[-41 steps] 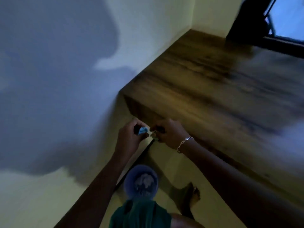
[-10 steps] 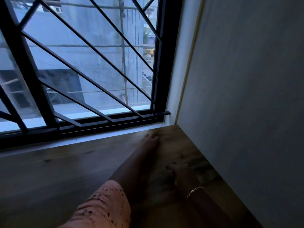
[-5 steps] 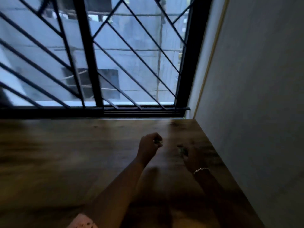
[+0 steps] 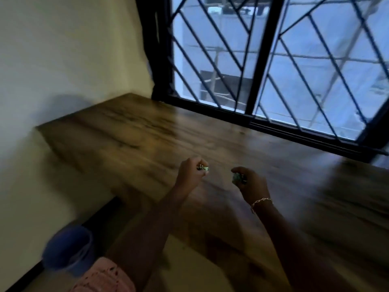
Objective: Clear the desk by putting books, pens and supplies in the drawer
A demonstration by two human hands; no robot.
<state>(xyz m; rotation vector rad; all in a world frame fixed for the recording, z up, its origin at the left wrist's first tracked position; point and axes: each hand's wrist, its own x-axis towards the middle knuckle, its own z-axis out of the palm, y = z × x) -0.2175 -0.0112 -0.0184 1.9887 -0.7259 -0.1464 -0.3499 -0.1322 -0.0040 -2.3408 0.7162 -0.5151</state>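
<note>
Pinches a pale-green item (image 4: 203, 167) in the curled fingers of the left hand (image 4: 191, 172). Clasps a second green item (image 4: 237, 178) in the right hand (image 4: 250, 183), just beside the left. Holds both above the wooden desk (image 4: 136, 131), near its front edge. Looks like the carrying step, with small supplies in hand; cannot tell what they are. Shows no drawer. Calls next for finding it, probably below the hands, and dropping both in.

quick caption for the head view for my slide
Left hand and right hand pinch small items over the desk by a barred window.
</note>
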